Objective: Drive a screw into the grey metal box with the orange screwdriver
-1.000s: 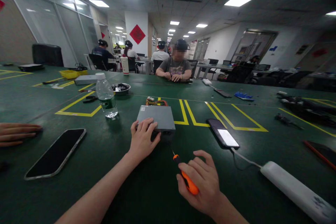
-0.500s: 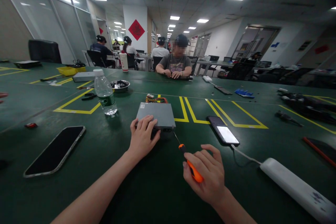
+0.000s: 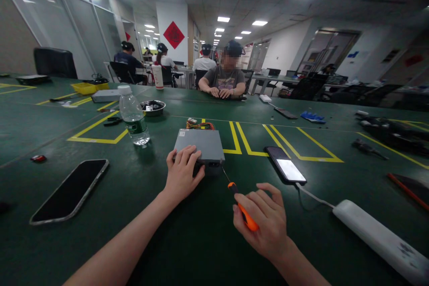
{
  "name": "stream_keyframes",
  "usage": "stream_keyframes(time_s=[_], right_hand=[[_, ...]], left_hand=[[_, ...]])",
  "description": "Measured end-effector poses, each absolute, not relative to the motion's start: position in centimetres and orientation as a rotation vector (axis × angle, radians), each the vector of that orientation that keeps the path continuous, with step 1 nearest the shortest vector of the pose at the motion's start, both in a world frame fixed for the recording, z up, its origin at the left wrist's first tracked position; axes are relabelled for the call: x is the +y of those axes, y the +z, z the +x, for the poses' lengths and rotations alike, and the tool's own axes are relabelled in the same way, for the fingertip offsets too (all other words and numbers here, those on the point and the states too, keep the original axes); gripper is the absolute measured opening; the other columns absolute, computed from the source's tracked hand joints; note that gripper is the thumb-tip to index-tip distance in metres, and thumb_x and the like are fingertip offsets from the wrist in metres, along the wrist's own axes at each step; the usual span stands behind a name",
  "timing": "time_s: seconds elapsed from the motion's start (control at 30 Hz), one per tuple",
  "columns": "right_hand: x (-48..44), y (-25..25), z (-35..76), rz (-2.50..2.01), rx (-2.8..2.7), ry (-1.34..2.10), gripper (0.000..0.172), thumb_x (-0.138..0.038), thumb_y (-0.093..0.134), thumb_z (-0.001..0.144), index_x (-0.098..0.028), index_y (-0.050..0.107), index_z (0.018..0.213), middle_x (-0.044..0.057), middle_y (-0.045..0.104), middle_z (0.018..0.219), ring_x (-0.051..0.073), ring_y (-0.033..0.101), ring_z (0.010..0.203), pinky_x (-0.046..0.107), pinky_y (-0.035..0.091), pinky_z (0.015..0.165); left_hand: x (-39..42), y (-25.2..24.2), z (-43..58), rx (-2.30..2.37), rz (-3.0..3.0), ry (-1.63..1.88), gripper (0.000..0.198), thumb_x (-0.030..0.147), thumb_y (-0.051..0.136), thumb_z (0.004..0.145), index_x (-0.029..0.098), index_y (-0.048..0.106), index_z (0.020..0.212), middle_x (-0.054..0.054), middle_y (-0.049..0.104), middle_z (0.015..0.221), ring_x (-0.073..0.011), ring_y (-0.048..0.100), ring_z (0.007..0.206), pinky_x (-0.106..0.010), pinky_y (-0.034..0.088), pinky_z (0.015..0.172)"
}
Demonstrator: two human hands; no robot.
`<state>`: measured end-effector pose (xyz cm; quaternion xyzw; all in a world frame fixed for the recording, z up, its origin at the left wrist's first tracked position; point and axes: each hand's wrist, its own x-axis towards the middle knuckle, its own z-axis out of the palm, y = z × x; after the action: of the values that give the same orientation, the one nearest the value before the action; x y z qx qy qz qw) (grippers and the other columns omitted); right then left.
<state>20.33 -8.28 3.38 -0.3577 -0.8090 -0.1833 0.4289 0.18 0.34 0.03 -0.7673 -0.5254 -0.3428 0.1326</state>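
A grey metal computer power supply [image 3: 206,142] lies on the green table, its bundle of coloured wires [image 3: 203,125] coming out at the far side. My left hand [image 3: 183,167] grips its near left part, fingers spread over the top and thumb at the front face. In my right hand [image 3: 263,219] is an orange and black screwdriver [image 3: 247,218], held by the handle. Its thin shaft points forward to the near right corner of the power supply. The tip is at the front face there; whether it sits in a screw is too small to tell.
A water bottle [image 3: 133,116] and a black phone [image 3: 71,191] stand to the left. On the right are a lit phone [image 3: 286,165] with a cable and a white power strip [image 3: 378,237]. Beyond are a metal bowl [image 3: 153,108] and a seated person [image 3: 224,78].
The view has shifted very slightly. Both hands, the power supply and the screwdriver keep nearly the same places, with the tip at the same corner.
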Motion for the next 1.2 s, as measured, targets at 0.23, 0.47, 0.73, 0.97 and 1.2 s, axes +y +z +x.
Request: stream_keyframes(time_s=[0.23,0.47,0.73,0.97,1.2], right_hand=[[-8.6,3.2,19.6,-0.928,-2.021,-0.439,0.010,-0.016,0.052,0.076,-0.017,0.058,0.083,0.000,0.054,0.064,0.013,0.049,0.060,0.039,0.041,0.077],[-8.9,2.6,18.9,-0.973,-2.114,-0.354,0.010,-0.020,0.049,0.077,-0.018,0.057,0.071,0.002,0.051,0.066,0.016,0.048,0.066,0.039,0.041,0.078],[-8.8,2.9,19.5,-1.034,-2.047,-0.325,0.009,-0.017,0.050,0.078,-0.016,0.051,0.087,-0.001,0.057,0.066,0.011,0.053,0.056,0.038,0.043,0.079],[-9.4,3.1,18.8,-1.027,-2.130,-0.313,0.011,-0.012,0.050,0.075,-0.018,0.058,0.078,-0.001,0.051,0.063,0.013,0.050,0.059,0.044,0.044,0.087],[-10.5,1.5,18.7,-1.142,-2.149,-0.395,0.023,-0.007,0.045,0.077,-0.019,0.062,0.088,0.002,0.052,0.070,0.015,0.053,0.067,0.047,0.042,0.092]], left_hand=[[0.3,0.1,0.1,-1.520,-2.233,-0.981,0.031,0.033,0.050,0.081,0.022,0.053,0.110,-0.008,0.055,0.121,-0.0253,0.045,0.117,-0.047,0.022,0.101],[0.2,0.2,0.1,-1.520,-2.239,-0.984,0.030,0.033,0.049,0.082,0.023,0.052,0.110,-0.008,0.054,0.122,-0.0248,0.045,0.117,-0.047,0.021,0.101],[0.1,0.3,0.1,-1.516,-2.249,-0.988,0.031,0.032,0.050,0.081,0.023,0.052,0.111,-0.008,0.054,0.122,-0.0257,0.045,0.117,-0.048,0.022,0.101],[0.2,0.2,0.1,-1.519,-2.239,-1.002,0.031,0.032,0.051,0.081,0.023,0.053,0.110,-0.008,0.055,0.121,-0.0248,0.045,0.117,-0.047,0.019,0.103],[0.3,0.0,0.0,-1.512,-2.247,-1.012,0.030,0.032,0.050,0.081,0.023,0.052,0.110,-0.008,0.055,0.121,-0.0244,0.044,0.118,-0.047,0.018,0.103]])
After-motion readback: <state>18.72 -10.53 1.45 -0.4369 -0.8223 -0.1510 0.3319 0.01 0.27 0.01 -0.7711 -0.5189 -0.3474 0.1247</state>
